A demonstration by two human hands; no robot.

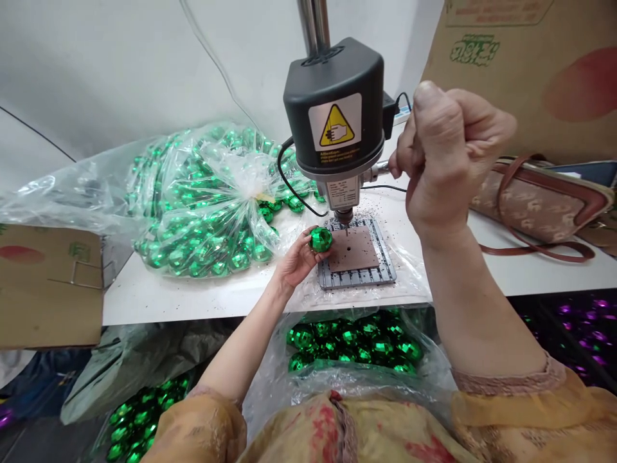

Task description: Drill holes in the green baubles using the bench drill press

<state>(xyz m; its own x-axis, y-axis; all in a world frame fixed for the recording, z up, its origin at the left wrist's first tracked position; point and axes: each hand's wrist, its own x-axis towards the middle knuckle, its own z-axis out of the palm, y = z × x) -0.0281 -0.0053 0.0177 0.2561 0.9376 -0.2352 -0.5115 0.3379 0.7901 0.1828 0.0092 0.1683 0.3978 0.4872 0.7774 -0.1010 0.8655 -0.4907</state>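
My left hand (297, 260) holds a shiny green faceted ball (321, 239) in its fingers, at the left edge of a flat brown board (354, 249). A small dark hole shows in that board, which lies on the slotted metal base (357, 281) of a bench drill press (335, 109). Above the board, the thin drill bit (346, 230) points down, apart from the ball. My right hand (450, 148) is closed in a fist around the feed lever (382, 168) on the drill's right side; the lever's end is hidden in the fingers.
A clear bag (202, 199) full of green balls lies left on the white table (193, 302). More green balls (357, 341) sit in plastic below the front edge. A patterned handbag (544, 199) and cardboard box (520, 83) stand right. Dark shavings surround the drill base.
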